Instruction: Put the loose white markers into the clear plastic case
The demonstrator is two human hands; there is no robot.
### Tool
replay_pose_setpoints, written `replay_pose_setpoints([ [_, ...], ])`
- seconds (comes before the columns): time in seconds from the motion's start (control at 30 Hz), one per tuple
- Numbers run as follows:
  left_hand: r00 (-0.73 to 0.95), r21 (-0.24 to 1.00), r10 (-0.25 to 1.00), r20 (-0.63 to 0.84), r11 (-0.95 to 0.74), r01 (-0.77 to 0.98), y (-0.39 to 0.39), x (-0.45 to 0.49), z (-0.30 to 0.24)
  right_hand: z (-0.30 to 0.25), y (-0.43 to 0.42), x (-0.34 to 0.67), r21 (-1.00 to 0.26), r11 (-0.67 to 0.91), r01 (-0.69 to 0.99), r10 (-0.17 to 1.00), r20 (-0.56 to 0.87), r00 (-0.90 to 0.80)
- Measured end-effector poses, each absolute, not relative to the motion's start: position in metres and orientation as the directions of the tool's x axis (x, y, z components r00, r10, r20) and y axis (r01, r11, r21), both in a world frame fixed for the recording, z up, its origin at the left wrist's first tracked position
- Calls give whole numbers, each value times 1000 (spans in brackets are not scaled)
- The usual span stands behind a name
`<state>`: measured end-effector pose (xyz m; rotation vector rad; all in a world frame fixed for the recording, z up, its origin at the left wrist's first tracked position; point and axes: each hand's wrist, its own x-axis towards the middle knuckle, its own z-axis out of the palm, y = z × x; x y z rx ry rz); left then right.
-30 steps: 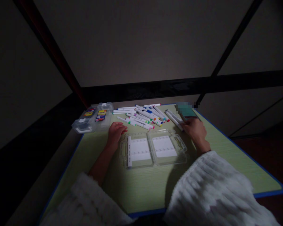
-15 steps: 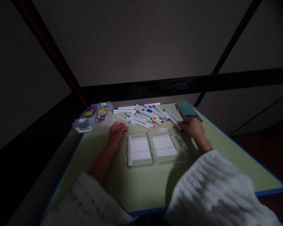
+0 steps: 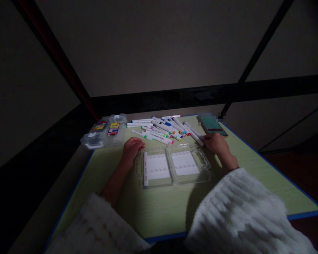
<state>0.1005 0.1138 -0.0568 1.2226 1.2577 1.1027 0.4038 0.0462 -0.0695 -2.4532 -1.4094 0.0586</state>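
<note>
A clear plastic case lies unfolded on the table, with white slotted panels in both halves. One white marker rests upright along its left side. Just beyond the case's upper left corner is my left hand, fingers loosely bent and apart, with nothing visible in them. To the right of the case, my right hand pinches the near end of a white marker that lies at the right of the pile. A loose pile of white markers with coloured ends spreads behind the case.
A closed translucent carry case with bright labels stands at the table's back left corner. A phone lies at the back right. The pale green table has a blue edge, and a wall rises behind it.
The near end of the marker at my right fingertips has shifted very slightly. My left hand and the open case stay almost still.
</note>
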Motion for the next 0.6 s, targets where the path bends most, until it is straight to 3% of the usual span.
replay_pose_setpoints([
  [0.6,48,993,997,-60,55,102,114,102,-57,-69,47,403,-305,-432,849,857,155,492],
])
